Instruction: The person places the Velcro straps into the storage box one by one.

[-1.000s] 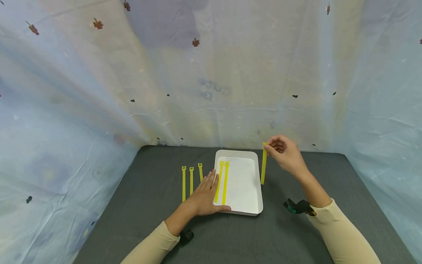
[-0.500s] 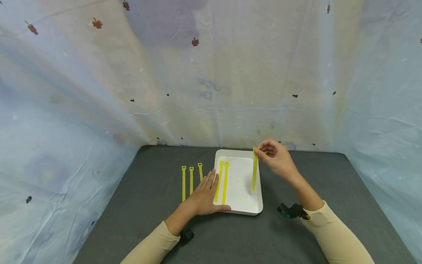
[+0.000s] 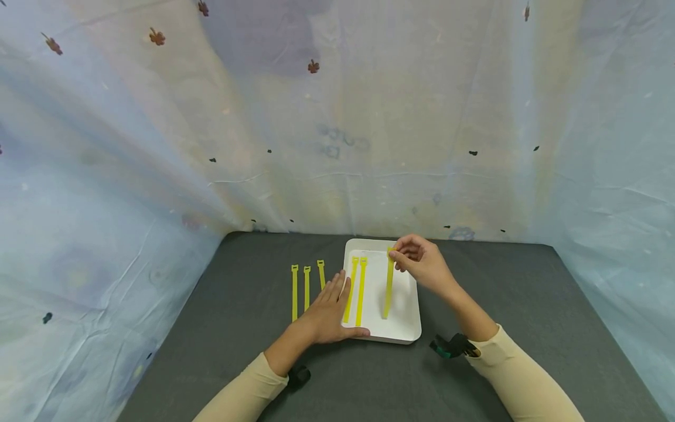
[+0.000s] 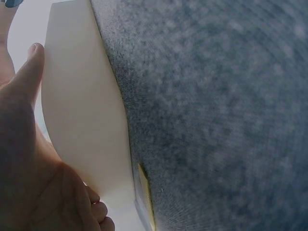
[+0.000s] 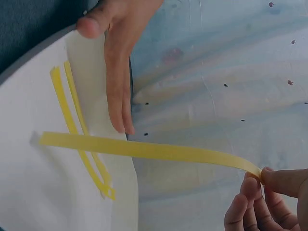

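Observation:
My right hand (image 3: 427, 266) pinches a yellow cable tie (image 3: 388, 290) by its slotted head, between thumb and fingertips. The tie hangs down over the white tray (image 3: 405, 313); in the right wrist view its strap (image 5: 159, 150) bends slightly, and its tail end is close to the tray's floor. Whether it touches cannot be told. Two more yellow ties (image 3: 361, 296) lie side by side in the tray's left part. My left hand (image 3: 327, 319) rests with straight fingers along the tray's left rim, thumb at the near corner.
Left of the tray, three yellow ties lie on the dark grey table (image 3: 253, 328), the leftmost tie (image 3: 295, 293) showing most; my left hand and forearm partly cover them. A patterned curtain (image 3: 401, 146) hangs behind and at both sides.
My right hand has moved left and slightly nearer, bringing the hanging cable tie from beyond the tray's right edge to above its inside. The left hand has stayed put.

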`<state>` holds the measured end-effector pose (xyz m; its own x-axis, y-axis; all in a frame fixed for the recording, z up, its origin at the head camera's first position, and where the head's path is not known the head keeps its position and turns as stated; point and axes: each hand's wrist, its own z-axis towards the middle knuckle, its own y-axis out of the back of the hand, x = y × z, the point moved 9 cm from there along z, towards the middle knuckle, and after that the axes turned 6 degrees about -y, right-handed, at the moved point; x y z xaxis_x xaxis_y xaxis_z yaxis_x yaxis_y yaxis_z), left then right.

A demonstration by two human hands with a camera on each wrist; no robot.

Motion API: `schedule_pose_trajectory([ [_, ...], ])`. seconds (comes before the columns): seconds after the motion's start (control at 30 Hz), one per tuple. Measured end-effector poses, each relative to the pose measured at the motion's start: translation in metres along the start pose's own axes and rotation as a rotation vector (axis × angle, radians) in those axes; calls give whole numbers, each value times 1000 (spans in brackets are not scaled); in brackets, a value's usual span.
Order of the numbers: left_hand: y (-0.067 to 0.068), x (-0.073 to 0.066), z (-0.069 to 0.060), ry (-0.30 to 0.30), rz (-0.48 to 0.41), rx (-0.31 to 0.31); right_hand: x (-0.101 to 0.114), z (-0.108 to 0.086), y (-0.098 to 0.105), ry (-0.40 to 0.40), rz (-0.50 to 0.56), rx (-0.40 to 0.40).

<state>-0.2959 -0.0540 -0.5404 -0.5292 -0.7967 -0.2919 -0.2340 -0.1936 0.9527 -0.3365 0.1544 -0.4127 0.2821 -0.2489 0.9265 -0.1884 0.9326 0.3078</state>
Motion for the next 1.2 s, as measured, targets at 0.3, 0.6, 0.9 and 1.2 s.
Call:
schedule_pose_trajectory([
  [0.3, 4, -2, 0, 3, -12, 5, -15, 4, -9, -63, 20, -10],
  [0.6, 4, -3, -1, 2, -20, 2, -44, 18, -3, -179, 9, -91],
  [0.9, 7, -4, -2, 1, -26, -1, -69, 32, -1, -255, 13, -102],
  [1.2, 5, -3, -2, -1, -25, 3, -86, 43, -13, -260, 11, -78],
])
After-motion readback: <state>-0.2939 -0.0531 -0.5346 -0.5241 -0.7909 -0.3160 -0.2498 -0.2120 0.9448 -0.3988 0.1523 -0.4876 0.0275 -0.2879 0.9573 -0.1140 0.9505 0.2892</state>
